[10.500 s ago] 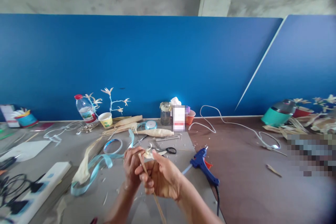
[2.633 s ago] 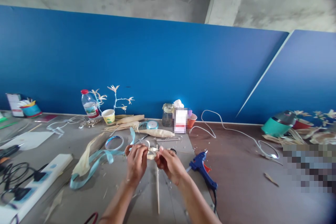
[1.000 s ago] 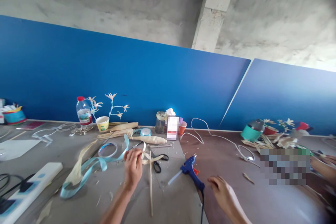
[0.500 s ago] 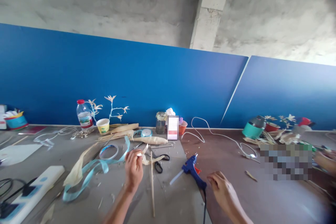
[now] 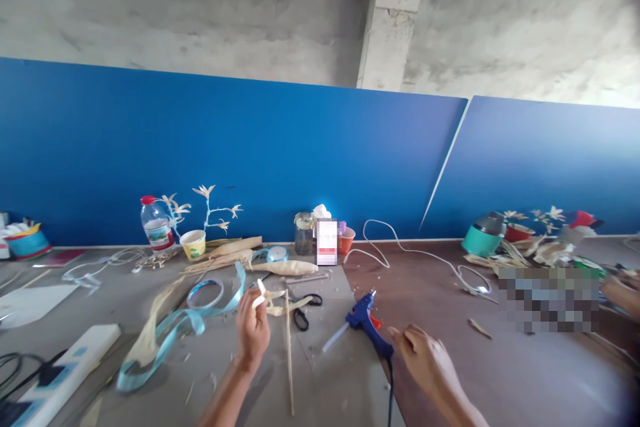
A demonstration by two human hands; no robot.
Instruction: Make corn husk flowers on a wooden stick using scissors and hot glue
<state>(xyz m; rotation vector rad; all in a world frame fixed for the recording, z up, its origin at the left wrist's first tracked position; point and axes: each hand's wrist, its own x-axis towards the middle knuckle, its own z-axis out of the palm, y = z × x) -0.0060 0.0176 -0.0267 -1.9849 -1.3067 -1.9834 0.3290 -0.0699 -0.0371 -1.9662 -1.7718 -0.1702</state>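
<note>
My left hand [image 5: 254,332] is closed in a pinch around a small pale corn-husk flower [image 5: 261,293], whose petals stick up past the fingertips. Right of it, a thin wooden stick [image 5: 290,363] lies on the table beside black-handled scissors [image 5: 301,319], with pale husk strips over them. A blue glue gun [image 5: 369,325] rests with its nozzle pointing away and a clear glue stick out of its back. Close to the right side of its handle, my right hand [image 5: 429,359] hovers, index finger extended, the other fingers loosely bent, nothing in it.
Light-blue ribbon [image 5: 165,340] and husks [image 5: 157,323] lie left. A power strip [image 5: 83,363] is at the front left. Behind stand a bottle [image 5: 156,227], a paper cup [image 5: 193,245] with husk flowers, and a glass jar [image 5: 303,235]. Another person's hand [image 5: 623,293] is far right.
My right hand's index finger has stretched out toward the glue gun's handle. In my left hand the husk flower has turned, showing more of its petals. The view has shifted slightly.
</note>
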